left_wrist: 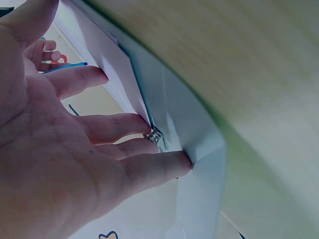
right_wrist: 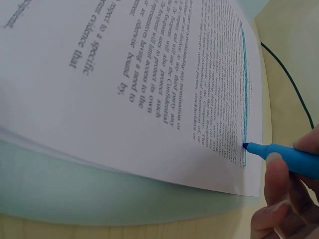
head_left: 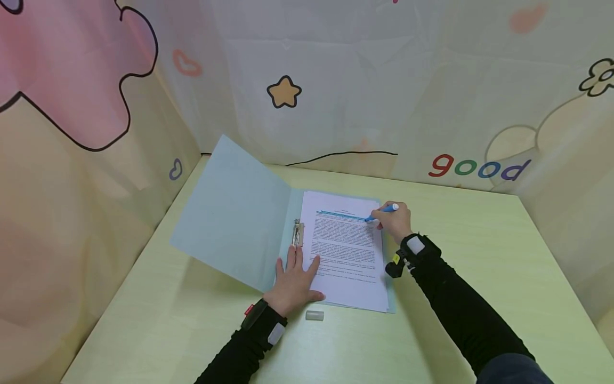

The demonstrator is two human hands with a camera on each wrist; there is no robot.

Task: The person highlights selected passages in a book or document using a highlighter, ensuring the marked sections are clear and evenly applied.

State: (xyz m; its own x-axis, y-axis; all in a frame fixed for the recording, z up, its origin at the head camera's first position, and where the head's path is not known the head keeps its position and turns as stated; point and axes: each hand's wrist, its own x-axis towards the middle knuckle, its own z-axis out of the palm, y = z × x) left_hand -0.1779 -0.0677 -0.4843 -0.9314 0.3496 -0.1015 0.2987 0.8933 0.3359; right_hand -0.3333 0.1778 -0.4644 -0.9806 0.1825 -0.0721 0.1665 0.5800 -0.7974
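Observation:
My right hand [head_left: 394, 221] pinches a blue highlighter [right_wrist: 289, 158] between thumb and fingers. Its tip meets the printed sheet [head_left: 345, 293] on a blue line that runs across the upper text. Spread fingers of my left hand [head_left: 293, 288] rest at the lower left of the sheet and on the folder's spine, below the metal clip [head_left: 298, 233]. Under the paper lies a light blue folder [head_left: 240, 213], its cover raised at a slant to the left. In the left wrist view, my left hand [left_wrist: 75, 144] has its fingers extended, with the clip just beyond the fingertips.
A small grey cylinder [head_left: 314, 316] lies on the pale table [head_left: 503, 266], in front of the folder's lower edge. A printed curtain [head_left: 360, 96] hangs behind the table and at both sides.

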